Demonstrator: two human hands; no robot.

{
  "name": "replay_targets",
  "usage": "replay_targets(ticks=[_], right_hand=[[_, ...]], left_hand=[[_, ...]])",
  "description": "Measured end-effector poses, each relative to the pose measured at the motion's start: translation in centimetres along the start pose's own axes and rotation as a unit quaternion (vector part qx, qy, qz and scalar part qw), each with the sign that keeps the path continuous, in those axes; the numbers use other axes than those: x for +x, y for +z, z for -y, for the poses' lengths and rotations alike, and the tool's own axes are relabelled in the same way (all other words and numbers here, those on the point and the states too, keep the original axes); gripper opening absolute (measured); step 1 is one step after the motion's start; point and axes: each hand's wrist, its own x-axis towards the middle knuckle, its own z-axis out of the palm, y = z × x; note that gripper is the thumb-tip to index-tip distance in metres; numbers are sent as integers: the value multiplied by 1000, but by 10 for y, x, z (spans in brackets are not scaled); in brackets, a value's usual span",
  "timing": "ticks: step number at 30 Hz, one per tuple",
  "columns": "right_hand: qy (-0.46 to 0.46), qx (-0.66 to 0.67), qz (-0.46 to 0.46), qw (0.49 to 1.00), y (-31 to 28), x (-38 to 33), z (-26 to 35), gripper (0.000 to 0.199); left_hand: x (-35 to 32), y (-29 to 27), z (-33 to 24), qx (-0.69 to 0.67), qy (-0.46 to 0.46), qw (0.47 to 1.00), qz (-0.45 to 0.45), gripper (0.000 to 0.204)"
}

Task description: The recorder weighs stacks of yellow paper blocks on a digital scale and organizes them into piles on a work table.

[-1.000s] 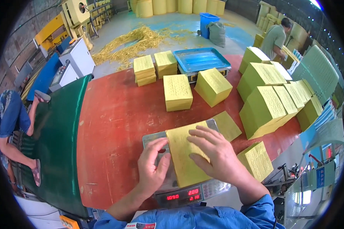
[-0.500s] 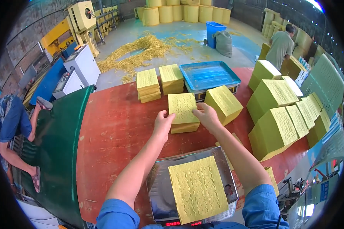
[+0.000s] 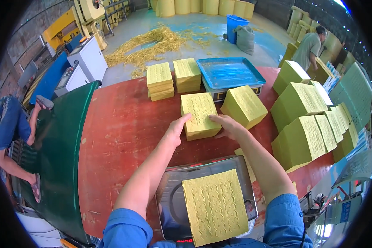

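Note:
A squared stack of yellow embossed paper (image 3: 197, 108) stands on the red table, held between my two hands. My left hand (image 3: 176, 129) lies along its left side, with the thumb over the top edge. My right hand (image 3: 230, 127) clasps the right side, thumb on the top sheet and fingers bent down the side. Nearer to me, a silver weighing scale (image 3: 168, 194) carries another piece of the embossed paper (image 3: 215, 208), whose thickness is hard to tell. To the right of the held stack stands a taller yellow paper stack (image 3: 244, 106).
Two paper stacks (image 3: 160, 78) and a blue-trayed scale (image 3: 231, 73) stand at the back. Several tall stacks (image 3: 297, 136) line the right side. A green surface (image 3: 60, 153) adjoins the red table (image 3: 107, 165), where another person's legs (image 3: 18, 144) show. Beyond, a person (image 3: 310, 47) bends over.
My hands have shifted from pinching the stack's top edges to pressing flatter along its sides. The view has moved slightly. The person at the back right has bent lower.

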Motion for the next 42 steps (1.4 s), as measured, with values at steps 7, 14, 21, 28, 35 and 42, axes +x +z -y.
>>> replay_targets(ticks=[7, 14, 21, 28, 35, 42], right_hand=[[-3, 46, -12, 999, -4, 1, -7, 62], [2, 66, -23, 998, -7, 5, -11, 58], [-8, 86, -32, 996, -8, -1, -12, 56], [-7, 119, -35, 992, -15, 3, -20, 58], [-17, 137, -35, 990, -17, 3, -26, 58], [-27, 210, -46, 976, -23, -6, -32, 57]], left_hand=[[-5, 4, 5, -86, -26, 996, 20, 93], [-16, 18, 0, -38, 7, 998, -58, 88], [-15, 26, -4, -80, 14, 995, -54, 86], [-6, 30, -3, -92, 21, 995, 11, 101], [25, 24, 10, -6, 18, 999, -50, 128], [26, 36, 5, 5, 136, 988, -76, 90]])
